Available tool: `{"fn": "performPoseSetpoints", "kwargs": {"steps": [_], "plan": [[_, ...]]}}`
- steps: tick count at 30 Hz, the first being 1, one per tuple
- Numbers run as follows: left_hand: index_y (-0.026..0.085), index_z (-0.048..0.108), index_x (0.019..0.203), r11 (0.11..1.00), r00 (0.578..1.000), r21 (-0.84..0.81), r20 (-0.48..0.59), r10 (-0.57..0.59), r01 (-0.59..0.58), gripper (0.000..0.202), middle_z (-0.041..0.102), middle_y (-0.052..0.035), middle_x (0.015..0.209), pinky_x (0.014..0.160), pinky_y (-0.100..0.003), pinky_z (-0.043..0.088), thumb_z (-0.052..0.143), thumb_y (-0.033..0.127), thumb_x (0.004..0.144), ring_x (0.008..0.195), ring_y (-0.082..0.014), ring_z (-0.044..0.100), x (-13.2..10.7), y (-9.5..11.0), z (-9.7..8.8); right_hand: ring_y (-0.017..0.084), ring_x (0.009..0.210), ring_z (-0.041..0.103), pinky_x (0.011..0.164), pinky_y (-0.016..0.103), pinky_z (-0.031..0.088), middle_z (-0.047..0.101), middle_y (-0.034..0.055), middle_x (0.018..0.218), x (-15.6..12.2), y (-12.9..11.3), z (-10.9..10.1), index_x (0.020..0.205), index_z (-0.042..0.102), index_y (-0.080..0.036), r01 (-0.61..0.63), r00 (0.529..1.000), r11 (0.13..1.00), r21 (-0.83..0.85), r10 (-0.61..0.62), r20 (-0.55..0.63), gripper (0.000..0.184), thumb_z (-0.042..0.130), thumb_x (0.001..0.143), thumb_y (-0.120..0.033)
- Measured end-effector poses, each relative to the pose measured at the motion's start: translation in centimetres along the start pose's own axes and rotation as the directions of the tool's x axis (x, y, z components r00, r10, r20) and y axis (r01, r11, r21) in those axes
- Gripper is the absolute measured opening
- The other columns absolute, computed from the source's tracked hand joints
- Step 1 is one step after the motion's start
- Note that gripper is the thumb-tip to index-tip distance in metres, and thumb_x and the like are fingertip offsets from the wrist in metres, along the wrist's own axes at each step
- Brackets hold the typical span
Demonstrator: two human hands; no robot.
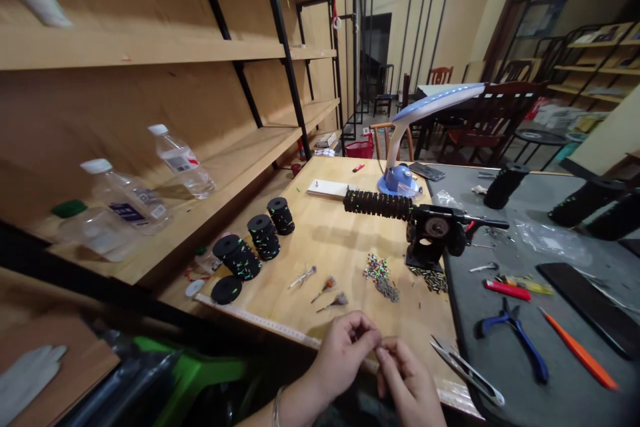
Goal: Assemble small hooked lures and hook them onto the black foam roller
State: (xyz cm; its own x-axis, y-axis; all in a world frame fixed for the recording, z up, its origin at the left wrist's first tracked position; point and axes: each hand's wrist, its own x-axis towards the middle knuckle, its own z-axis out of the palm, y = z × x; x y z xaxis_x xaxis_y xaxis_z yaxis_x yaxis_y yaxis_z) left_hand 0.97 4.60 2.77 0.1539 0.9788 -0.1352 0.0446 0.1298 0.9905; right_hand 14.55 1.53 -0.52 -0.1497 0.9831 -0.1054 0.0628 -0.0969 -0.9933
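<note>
Thin-stemmed whitish bundle (308, 272), orange-headed bundle (329, 284) & grey-headed bundle (340, 298) lie flat, nr each other, on pale wood tabletop (310, 234). To their R, heap of tiny multicolour beads (376, 268) touches heap of sm. grey pcs (387, 290). Anything pinched btwn L hand (345, 354) & R hand (403, 375) is too sm. to ID.

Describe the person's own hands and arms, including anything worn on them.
Both the left hand and the right hand are bare, without gloves. A thin, silvery bracelet circles the left wrist. No sleeve shows on the visible left forearm; the right forearm is out of frame.
</note>
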Motion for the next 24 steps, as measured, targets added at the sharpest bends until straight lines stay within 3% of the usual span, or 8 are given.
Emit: {"fn": "performPoseSetpoints", "kwargs": {"steps": [5,7,10,12,15,18,21,24], "plan": [[0.014,0.058,0.068,0.998,0.998,0.051,-0.053,0.032,-0.03,0.02,0.053,0.0011,0.062,0.059,-0.023,0.037,0.062,0.03,0.079,0.062,-0.0127,0.049,-0.3,0.3,-1.2,0.011,0.043,0.042,0.047,0.022,0.033,0.043,-0.0076,0.046,0.2,0.7,0.2,0.075,0.053,-0.02,0.031,0.999,0.994,-0.108,-0.032,-0.015,0.047,0.044,0.088,-0.065],[0.015,0.058,0.067,0.997,0.996,0.072,-0.078,0.045,-0.039,0.02,0.053,0.0009,0.062,0.06,-0.023,0.038,0.062,0.03,0.08,0.062,-0.013,0.049,-0.4,0.4,-1.8,0.013,0.045,0.046,0.05,0.023,0.036,0.048,-0.0055,0.047,0.5,0.3,-0.1,0.072,0.053,-0.021,0.077,0.997,0.979,-0.186,-0.076,0.015,0.044,0.044,0.09,-0.06],[0.015,0.058,0.066,0.989,0.991,0.131,-0.104,0.083,-0.07,0.021,0.054,0.0001,0.062,0.06,-0.023,0.039,0.061,0.029,0.081,0.062,-0.0137,0.05,-0.4,0.5,-2.4,0.02,0.065,0.061,0.063,0.027,0.045,0.066,0.0043,0.068,1.1,-1.5,-1.1,0.076,0.063,-0.022,0.205,0.979,0.924,-0.322,-0.199,0.052,0.031,0.054,0.088,-0.048],[0.015,0.06,0.066,0.974,0.985,0.198,-0.111,0.13,-0.107,0.021,0.055,-0.0007,0.062,0.059,-0.024,0.038,0.06,0.027,0.083,0.062,-0.0142,0.051,-0.5,0.7,-2.6,0.027,0.087,0.064,0.077,0.034,0.048,0.072,0.0098,0.091,1.5,-3.0,-1.9,0.091,0.071,-0.024,0.25,0.962,0.891,-0.378,-0.272,-0.003,0.02,0.065,0.082,-0.041],[0.016,0.061,0.065,0.925,0.967,0.335,-0.111,0.229,-0.181,0.02,0.057,-0.0017,0.062,0.057,-0.025,0.037,0.06,0.024,0.084,0.061,-0.015,0.051,-0.9,1.2,-2.6,0.031,0.098,0.062,0.078,0.037,0.05,0.069,0.0125,0.111,1.6,-4.7,-2.2,0.111,0.069,-0.026,0.242,0.961,0.915,-0.324,-0.273,-0.053,0.036,0.071,0.077,-0.037],[0.018,0.062,0.065,0.861,0.945,0.444,-0.081,0.316,-0.25,0.019,0.058,-0.0026,0.063,0.057,-0.026,0.036,0.058,0.019,0.083,0.062,-0.0163,0.052,-1.4,1.6,-2.6,0.029,0.099,0.063,0.07,0.033,0.052,0.065,0.0137,0.12,1.7,-4.8,-1.3,0.122,0.062,-0.024,0.163,0.986,0.977,-0.134,-0.156,0.059,0.043,0.066,0.081,-0.039],[0.019,0.063,0.068,0.827,0.936,0.495,-0.07,0.344,-0.267,0.017,0.061,-0.0034,0.066,0.058,-0.026,0.037,0.057,0.018,0.084,0.064,-0.0172,0.055,-1.8,1.6,-2.7,0.024,0.088,0.066,0.074,0.031,0.051,0.071,0.0102,0.1,2.1,-3.5,0.0,0.117,0.06,-0.021,0.073,0.974,0.997,0.012,-0.074,0.215,0.037,0.059,0.086,-0.042],[0.019,0.062,0.068,0.83,0.949,0.51,-0.075,0.305,-0.226,0.017,0.06,-0.0029,0.065,0.057,-0.026,0.037,0.059,0.02,0.085,0.064,-0.0169,0.056,-2.1,1.1,-2.9,0.017,0.061,0.059,0.06,0.025,0.044,0.064,0.0011,0.066,2.5,-1.9,0.7,0.089,0.064,-0.019,0.08,0.969,0.994,-0.074,-0.061,0.24,0.03,0.055,0.088,-0.047]]}}
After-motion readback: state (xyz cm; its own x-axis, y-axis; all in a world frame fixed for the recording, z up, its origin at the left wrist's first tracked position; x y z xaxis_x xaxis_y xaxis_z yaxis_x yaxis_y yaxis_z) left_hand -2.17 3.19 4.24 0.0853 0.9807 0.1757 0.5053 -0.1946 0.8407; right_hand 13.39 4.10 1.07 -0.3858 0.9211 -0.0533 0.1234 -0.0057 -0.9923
